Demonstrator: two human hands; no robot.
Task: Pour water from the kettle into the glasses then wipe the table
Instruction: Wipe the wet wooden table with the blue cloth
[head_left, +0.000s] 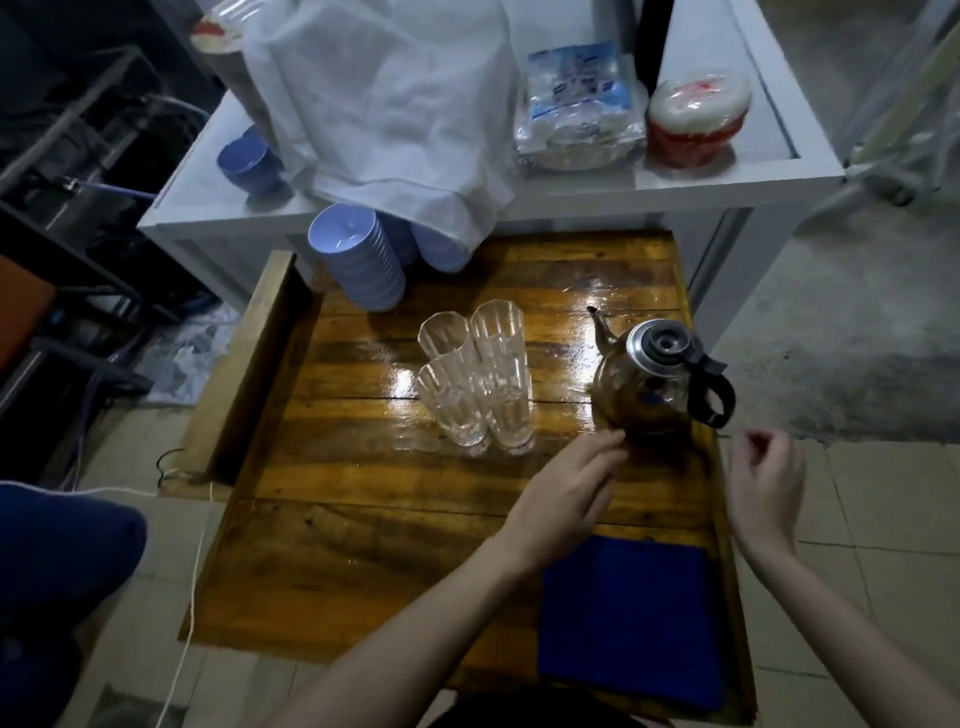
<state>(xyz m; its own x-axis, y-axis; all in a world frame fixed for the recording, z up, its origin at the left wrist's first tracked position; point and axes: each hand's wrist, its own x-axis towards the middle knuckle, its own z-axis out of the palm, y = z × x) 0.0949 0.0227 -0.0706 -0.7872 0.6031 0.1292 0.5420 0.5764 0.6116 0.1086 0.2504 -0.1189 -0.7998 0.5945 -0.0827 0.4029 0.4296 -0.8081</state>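
Reaching for the kettle, nothing poured yet.

The steel kettle (657, 382) stands on the wet wooden tabletop (363, 530), right of four clustered glasses (480, 382). Left hand (566, 491), open, touches its base; right hand (763, 480), loosely curled and empty, hovers near the handle, which it should grasp next. Blue cloth (628, 618) waits nearby.

Metal kettle (649, 384) stands upright beside four clustered glasses (480, 379); blue cloth (628, 623) lies flat.

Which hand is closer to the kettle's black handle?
The right hand. It hovers empty just below the kettle's handle, off the table's right edge. The left hand reaches toward the kettle's base, farther from the handle.
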